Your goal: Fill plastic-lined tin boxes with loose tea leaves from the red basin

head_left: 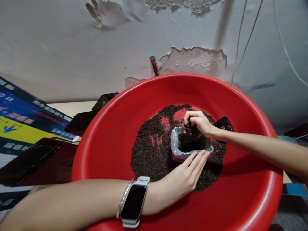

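A large red basin [103, 150] holds a spread of dark, crumbly soil [149, 157]. On the soil stands a small square container [176, 144] lined with clear plastic film, with dark soil inside it. My left hand [185, 176] lies along its near side, fingers stretched out and touching the rim. Above the container's far edge, my right hand [198, 123] has its fingers curled round a clump of soil [189, 126]. A watch [133, 202] and a bracelet are on my left wrist.
A black, flat-topped object [223, 123] sits inside the basin at the right, partly behind my right forearm. Printed blue and yellow boxes [26, 118] and dark objects lie to the left. Behind rises a peeling wall [134, 41] with hanging cords [240, 38].
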Motion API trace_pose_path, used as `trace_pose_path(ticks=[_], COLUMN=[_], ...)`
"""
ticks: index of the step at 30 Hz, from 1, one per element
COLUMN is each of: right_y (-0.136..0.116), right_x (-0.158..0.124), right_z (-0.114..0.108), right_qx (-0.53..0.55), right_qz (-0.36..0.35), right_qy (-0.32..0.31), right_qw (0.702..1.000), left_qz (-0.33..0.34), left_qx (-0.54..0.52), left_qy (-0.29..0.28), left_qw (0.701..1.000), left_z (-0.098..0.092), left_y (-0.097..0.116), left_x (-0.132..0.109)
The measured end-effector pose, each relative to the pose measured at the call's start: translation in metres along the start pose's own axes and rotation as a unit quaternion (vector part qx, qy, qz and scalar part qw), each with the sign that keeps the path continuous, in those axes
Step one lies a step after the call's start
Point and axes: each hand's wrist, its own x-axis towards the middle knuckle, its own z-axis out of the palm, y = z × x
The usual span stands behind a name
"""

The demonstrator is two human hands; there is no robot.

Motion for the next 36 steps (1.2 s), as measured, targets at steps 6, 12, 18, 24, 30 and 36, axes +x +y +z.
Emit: trace_pose_path(ticks=[6, 12, 18, 24, 30, 36], right_y=[-0.001, 0.0, -0.003, -0.005, -0.002, -0.014], right_x=[-0.001, -0.001, -0.003, -0.006, -0.011, -0.015], right_z=[0.002, 0.002, 0.005, 0.006, 0.002, -0.003], right_qx=[-0.032, -0.055, -0.064, -0.09, -0.233, -0.354], right_qz=[-0.017, -0.037, -0.026, -0.043, -0.117, -0.243], right_qy=[0.006, -0.002, -0.01, -0.039, -0.131, -0.164], right_qw=[0.999, 0.998, 0.998, 0.994, 0.956, 0.888], left_qz=[0.006, 0.003, 0.006, 0.006, 0.013, 0.014], left_qx=[0.059, 0.048, 0.009, -0.007, -0.018, -0.066], left_qy=[-0.007, 0.016, 0.039, 0.048, 0.051, 0.066], left_qw=[0.998, 0.999, 0.999, 0.999, 0.998, 0.996], left_z=[0.002, 0.004, 0.004, 0.005, 0.005, 0.006], left_y=[0.002, 0.002, 0.0, 0.0, -0.001, -0.004], left_x=[0.001, 0.003, 0.006, 0.006, 0.006, 0.006])
